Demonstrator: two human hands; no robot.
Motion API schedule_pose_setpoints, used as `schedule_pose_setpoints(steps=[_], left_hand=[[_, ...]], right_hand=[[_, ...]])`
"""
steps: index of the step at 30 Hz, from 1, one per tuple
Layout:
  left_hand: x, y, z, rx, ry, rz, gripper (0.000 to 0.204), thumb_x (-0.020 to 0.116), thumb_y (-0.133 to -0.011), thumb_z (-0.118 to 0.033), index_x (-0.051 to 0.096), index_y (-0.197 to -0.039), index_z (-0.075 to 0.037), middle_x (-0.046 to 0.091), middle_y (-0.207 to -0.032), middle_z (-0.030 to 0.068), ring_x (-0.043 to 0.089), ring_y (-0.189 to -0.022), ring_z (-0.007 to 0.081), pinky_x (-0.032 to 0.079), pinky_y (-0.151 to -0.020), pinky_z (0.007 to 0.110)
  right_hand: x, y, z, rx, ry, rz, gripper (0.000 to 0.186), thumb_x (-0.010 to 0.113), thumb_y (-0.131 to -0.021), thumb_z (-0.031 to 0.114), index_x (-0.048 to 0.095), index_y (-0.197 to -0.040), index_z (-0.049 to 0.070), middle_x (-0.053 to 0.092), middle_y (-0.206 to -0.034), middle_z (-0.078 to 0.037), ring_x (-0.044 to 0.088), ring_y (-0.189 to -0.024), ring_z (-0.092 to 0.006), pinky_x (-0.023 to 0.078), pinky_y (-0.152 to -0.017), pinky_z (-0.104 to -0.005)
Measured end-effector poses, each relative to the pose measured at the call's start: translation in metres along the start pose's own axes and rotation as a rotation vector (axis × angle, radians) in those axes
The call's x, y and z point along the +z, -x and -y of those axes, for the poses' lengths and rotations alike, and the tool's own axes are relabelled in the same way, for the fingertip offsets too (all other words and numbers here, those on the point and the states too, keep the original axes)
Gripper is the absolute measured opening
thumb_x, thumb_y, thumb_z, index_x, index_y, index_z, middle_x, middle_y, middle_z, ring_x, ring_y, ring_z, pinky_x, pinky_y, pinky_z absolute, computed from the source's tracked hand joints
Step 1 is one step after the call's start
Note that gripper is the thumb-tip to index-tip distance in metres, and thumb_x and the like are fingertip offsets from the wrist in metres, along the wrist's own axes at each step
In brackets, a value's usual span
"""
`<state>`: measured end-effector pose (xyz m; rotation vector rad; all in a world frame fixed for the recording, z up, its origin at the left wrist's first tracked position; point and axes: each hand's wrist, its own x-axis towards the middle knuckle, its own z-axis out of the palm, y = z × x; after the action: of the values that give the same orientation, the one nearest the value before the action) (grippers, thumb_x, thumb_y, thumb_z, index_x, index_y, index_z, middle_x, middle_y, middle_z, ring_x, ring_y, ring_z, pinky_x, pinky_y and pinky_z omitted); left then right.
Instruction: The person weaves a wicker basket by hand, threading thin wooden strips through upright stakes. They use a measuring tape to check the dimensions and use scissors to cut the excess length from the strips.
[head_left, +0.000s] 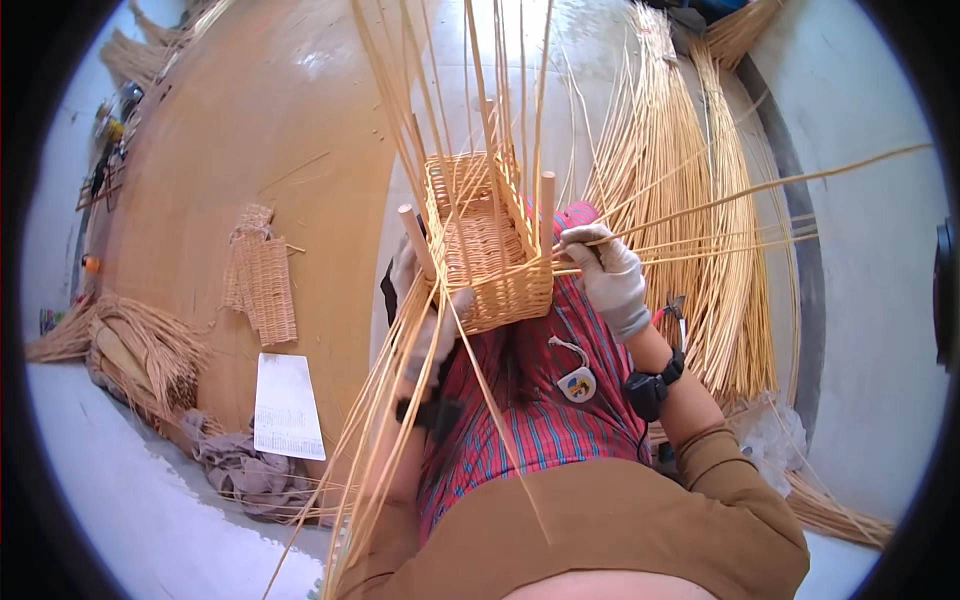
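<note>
A small rectangular wicker basket (505, 298) rests on my lap, its open top facing me. Wooden posts stand at its corners, one at the near left (417, 243) and one at the near right (547, 210). Long unwoven strands rise from the far end and hang from the near left corner. My gloved left hand (430, 335) grips that corner, partly hidden behind the hanging strands, its thumb on the front wall. Beside the near right corner, my gloved right hand (610, 275) is closed on a cane strand (770, 184) that stretches far out to the right.
Large bundles of cane (660, 150) lie along the right wall. On the brown floor sheet at left are flat woven panels (265, 290) and a white paper sheet (287, 408). A strand bundle (150, 350) and a grey cloth (245, 470) lie farther left. A round tag (577, 385) hangs at my lap.
</note>
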<state>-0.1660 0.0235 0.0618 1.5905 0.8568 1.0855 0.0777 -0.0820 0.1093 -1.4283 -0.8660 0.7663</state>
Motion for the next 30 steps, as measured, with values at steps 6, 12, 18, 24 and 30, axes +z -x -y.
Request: schedule_pose_setpoints(steps=[6, 12, 18, 24, 30], left_hand=[[-0.006, -0.008, 0.012, 0.032, -0.009, 0.127, 0.061, 0.083, -0.075, -0.011, 0.048, -0.125, -0.013, 0.037, -0.156, 0.0226, 0.04, -0.144, 0.0369, 0.037, -0.117, 0.049], [0.002, -0.001, 0.013, 0.052, 0.028, 0.048, 0.056, 0.076, -0.08, 0.0, 0.046, -0.124, -0.015, 0.04, -0.154, 0.0132, 0.044, -0.137, 0.0287, 0.039, -0.114, 0.043], [0.005, 0.001, 0.011, 0.044, -0.011, -0.026, 0.047, 0.08, -0.092, -0.032, 0.054, -0.125, -0.01, 0.048, -0.147, 0.0136, 0.048, -0.131, 0.0255, 0.041, -0.109, 0.041], [0.006, 0.004, 0.027, 0.171, -0.097, -0.086, 0.055, 0.078, -0.094, -0.035, 0.053, -0.134, -0.007, 0.055, -0.138, 0.0096, 0.053, -0.125, 0.0234, 0.043, -0.108, 0.039], [0.025, 0.01, 0.013, -0.003, 0.191, -0.203, 0.084, 0.081, -0.09, -0.025, 0.031, -0.154, -0.005, 0.051, -0.141, 0.0122, 0.052, -0.127, 0.0232, 0.044, -0.109, 0.038]], right_hand=[[0.006, 0.002, -0.003, -0.005, 0.015, -0.034, 0.014, 0.06, -0.1, -0.002, 0.069, -0.109, 0.003, 0.07, -0.091, -0.002, 0.065, -0.085, -0.0066, 0.054, -0.073, -0.0246], [0.02, 0.038, 0.052, -0.133, -0.037, 0.226, 0.013, 0.067, -0.096, -0.001, 0.07, -0.107, 0.005, 0.071, -0.087, -0.003, 0.07, -0.078, -0.0155, 0.055, -0.068, -0.0263], [0.139, -0.087, 0.071, -0.65, 0.517, 0.064, 0.046, 0.066, -0.091, 0.008, 0.06, -0.136, 0.018, 0.05, -0.154, -0.012, 0.07, -0.108, -0.033, 0.058, -0.088, -0.0408], [0.139, -0.104, 0.068, -0.494, 0.206, 0.122, 0.086, 0.06, -0.097, 0.009, 0.011, -0.166, 0.021, 0.038, -0.16, -0.02, 0.067, -0.117, -0.0355, 0.05, -0.107, -0.0421], [0.013, 0.017, -0.012, 0.088, -0.313, -0.171, 0.025, 0.059, -0.103, 0.008, 0.055, -0.128, 0.004, 0.075, -0.11, -0.012, 0.075, -0.087, -0.0197, 0.056, -0.055, -0.0237]])
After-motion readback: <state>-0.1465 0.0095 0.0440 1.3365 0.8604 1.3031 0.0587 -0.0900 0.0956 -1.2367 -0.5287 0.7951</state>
